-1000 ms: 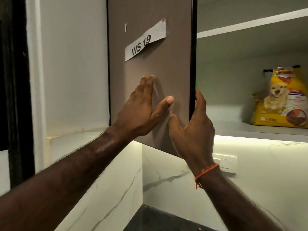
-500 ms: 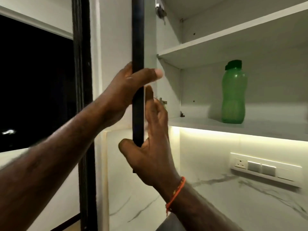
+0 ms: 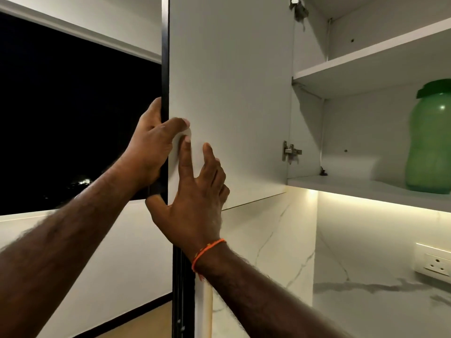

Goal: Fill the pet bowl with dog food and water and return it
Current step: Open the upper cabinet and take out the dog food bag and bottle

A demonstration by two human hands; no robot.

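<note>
The wall cabinet door (image 3: 231, 93) stands swung wide open, its white inner face toward me. My left hand (image 3: 153, 145) grips the door's dark outer edge, thumb on the inner face. My right hand (image 3: 195, 198), with an orange thread on the wrist, rests with spread fingers against the inner face near the lower corner. On the lower shelf (image 3: 366, 189) at the right stands a green bottle (image 3: 429, 140) with a dark green cap. No pet bowl and no dog food bag are in view.
An upper shelf (image 3: 366, 62) is bare where visible. Hinges (image 3: 290, 151) sit at the door's inner side. A lit marble backsplash (image 3: 366, 240) with a wall socket (image 3: 434, 262) runs below. A dark window (image 3: 73, 118) lies left of the door.
The door has swung from half open to fully open toward the window. My view turned left, so the yellow dog food bag left the frame and the green bottle moved to the right edge.
</note>
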